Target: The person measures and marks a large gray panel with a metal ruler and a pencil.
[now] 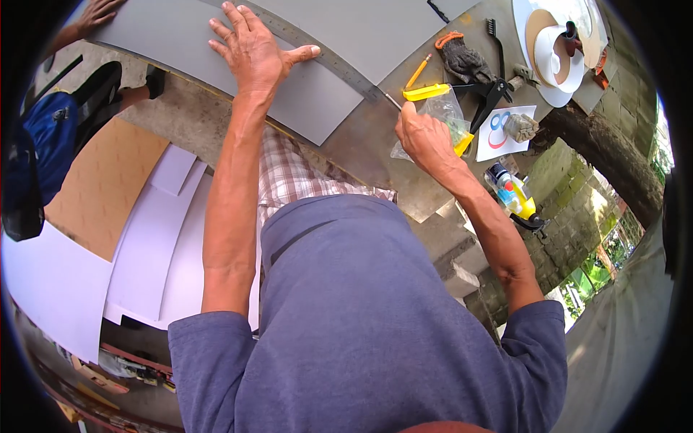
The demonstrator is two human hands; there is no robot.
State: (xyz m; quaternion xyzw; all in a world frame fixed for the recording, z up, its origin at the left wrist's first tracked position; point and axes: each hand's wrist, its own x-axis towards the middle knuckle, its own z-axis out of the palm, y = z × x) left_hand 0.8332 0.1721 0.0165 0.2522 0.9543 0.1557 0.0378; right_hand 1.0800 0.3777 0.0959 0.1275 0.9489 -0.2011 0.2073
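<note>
My left hand [253,58] lies flat with fingers spread on a grey sheet [317,108], its thumb pointing right beside a long metal ruler [346,68]. The ruler runs diagonally over the grey sheeting to the right edge. Just past the ruler's end, my right hand [431,141] is closed around a thin tool with a slim metal shaft [392,101]. Its handle is hidden in my fist, so the exact kind cannot be made out. Beneath and beside this hand are a clear plastic bag [446,110] and a yellow-handled item [426,92].
Across the worktable lie a pencil [419,71], a dark glove with orange cuff [463,59], a black brush [496,43], black-handled pliers [491,101], a number card [498,133] and white rolls [559,54]. Another person's hand [101,13] rests at the sheet's far left. White panels [151,231] stand lower left.
</note>
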